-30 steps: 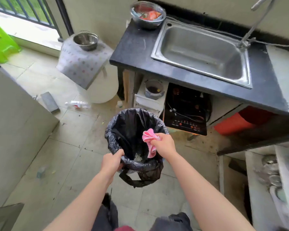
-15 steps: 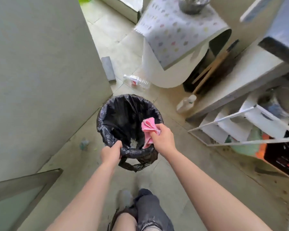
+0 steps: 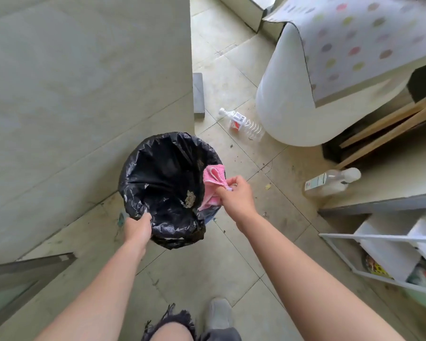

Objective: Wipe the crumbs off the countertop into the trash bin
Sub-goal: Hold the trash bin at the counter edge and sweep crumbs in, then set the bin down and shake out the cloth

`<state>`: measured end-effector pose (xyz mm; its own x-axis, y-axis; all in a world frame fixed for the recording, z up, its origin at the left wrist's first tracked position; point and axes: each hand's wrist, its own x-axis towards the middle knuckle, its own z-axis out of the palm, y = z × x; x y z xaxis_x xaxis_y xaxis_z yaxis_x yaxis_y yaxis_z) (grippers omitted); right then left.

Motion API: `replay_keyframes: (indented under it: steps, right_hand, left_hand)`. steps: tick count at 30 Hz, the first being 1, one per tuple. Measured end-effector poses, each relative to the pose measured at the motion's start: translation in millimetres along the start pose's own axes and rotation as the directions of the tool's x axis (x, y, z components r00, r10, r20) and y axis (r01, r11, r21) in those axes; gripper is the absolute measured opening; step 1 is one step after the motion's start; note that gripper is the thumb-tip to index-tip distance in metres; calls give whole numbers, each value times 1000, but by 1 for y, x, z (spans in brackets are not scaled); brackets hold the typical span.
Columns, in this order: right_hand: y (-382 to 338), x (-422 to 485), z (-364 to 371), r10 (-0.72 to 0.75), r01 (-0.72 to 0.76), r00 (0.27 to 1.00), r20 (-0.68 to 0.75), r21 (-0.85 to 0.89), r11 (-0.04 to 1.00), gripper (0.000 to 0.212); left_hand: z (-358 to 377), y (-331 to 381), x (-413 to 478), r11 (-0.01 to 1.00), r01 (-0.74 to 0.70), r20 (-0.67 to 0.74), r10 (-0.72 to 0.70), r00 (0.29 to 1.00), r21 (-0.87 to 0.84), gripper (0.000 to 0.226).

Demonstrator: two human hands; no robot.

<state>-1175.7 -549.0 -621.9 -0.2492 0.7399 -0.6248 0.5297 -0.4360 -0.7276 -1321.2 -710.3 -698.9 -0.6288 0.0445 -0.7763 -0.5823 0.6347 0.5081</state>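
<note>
Seen from above, a person is standing over a trash bin (image 3: 138, 168) lined with a black bag, which is sitting on the tiled floor (image 3: 231, 254) beside a wall. The left grip (image 3: 137, 228) is clasping the bag's near rim, fingers curled over the edge. The right grip (image 3: 236, 195) is pinching a pink cloth (image 3: 213, 179), holding it over the bin's right rim. A pale clump of crumbs (image 3: 189, 199) is lying inside the bag. A clear plastic bottle (image 3: 244, 123) is lying on the floor beyond the bin.
</note>
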Motion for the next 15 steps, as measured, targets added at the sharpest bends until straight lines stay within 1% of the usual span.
replay_keyframes:
  steps: [3,5,6,7,8,10,11,12,13,15]
  right_hand:
    - [-16,-23,-10,30,-31,999,19,55,998,17]
    - [-35,-52,-28,34,-36,999,27,79,996,17]
    - [-44,-67,-39,29,-31,999,22,94,995,16]
    - [-61,-91,-56,35,-37,999,15,106,994,16]
    - [-69,-105,-66,34,-35,999,17,120,992,15]
    - [-95,-152,-97,33,-33,999,-1,146,989,15]
    - [-106,-178,-113,36,-33,999,-17,159,987,15]
    - [-118,-206,-131,34,-26,998,-44,176,984,15]
    - [-130,-240,-154,34,-19,997,-72,191,981,16]
    - [-138,-287,-182,24,-4,995,-96,205,979,20]
  left_hand:
    - [-9,15,-24,992,39,-79,-30,996,118,56]
    - [-17,34,-62,977,-8,-95,29,995,212,61]
    - [-20,45,-86,964,-59,-70,80,994,261,60]
    - [-26,63,-120,944,-126,-17,138,990,306,55]
    - [-27,73,-143,925,-195,50,189,981,327,43]
    - [-32,103,-210,902,-323,199,274,941,287,14]
    - [-34,116,-245,902,-360,264,297,918,237,10]
    - [-37,130,-283,901,-390,318,319,893,190,11]
    - [-41,143,-328,899,-410,380,329,865,153,13]
    - [-43,152,-387,901,-423,477,329,815,99,12]
